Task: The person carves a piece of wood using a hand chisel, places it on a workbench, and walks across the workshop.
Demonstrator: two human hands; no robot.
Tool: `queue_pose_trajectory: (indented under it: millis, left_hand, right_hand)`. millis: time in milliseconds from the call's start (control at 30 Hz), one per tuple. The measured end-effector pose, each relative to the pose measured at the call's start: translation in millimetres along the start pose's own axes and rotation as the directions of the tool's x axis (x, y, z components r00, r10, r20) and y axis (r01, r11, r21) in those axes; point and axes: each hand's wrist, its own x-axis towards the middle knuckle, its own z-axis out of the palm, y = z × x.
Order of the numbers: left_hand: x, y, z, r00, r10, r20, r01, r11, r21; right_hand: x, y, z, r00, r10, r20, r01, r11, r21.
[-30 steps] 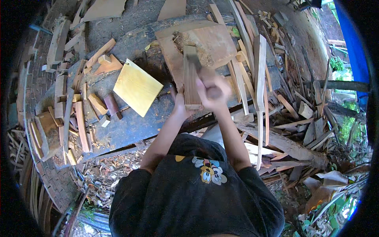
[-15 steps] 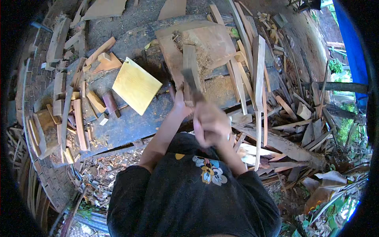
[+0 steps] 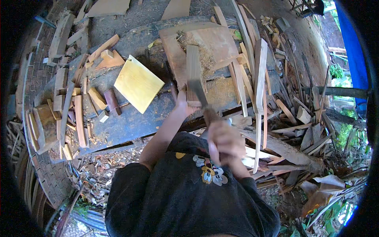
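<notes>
A long wooden block [image 3: 193,61] points away from me on the cluttered bench. My left hand [image 3: 184,103] grips its near end, with the fingers partly hidden by the wood. In front of my body, my right hand [image 3: 225,138] is wrapped round the handle of a wooden-handled bladed tool [image 3: 201,94]. Its dark flat blade slants over the near part of the block; motion blurs the hand, and I cannot tell whether blade and wood touch. Under the block's far part lies a wide brown board [image 3: 219,43] strewn with shavings.
A pale yellow board [image 3: 139,85] lies on the dark bench [image 3: 126,126] to the left, beside several wood offcuts [image 3: 80,118]. Long wooden strips [image 3: 258,79] lean at the right. Scrap wood [image 3: 304,158] covers the ground beyond them.
My right hand has drawn the bladed tool back toward my body and to the right. The left hand stays on the block's near end; the whole view has shifted slightly.
</notes>
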Motion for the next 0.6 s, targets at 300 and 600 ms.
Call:
queue_pose_trajectory:
  millis: [300, 600]
  left_hand:
    - [4.7, -11.1, -13.1, 0.888, 0.276, 0.367, -0.367, 0.907, 0.206]
    - [5.6, -2.9, -10.0, 0.999, 0.052, -0.015, -0.052, 0.999, -0.018]
  right_hand:
    - [8.9, 62.4, 4.2, 0.994, 0.007, 0.109, 0.031, 0.939, -0.343]
    - [-1.3, 8.5, 0.1, 0.993, -0.088, -0.084, 0.089, 0.996, 0.004]
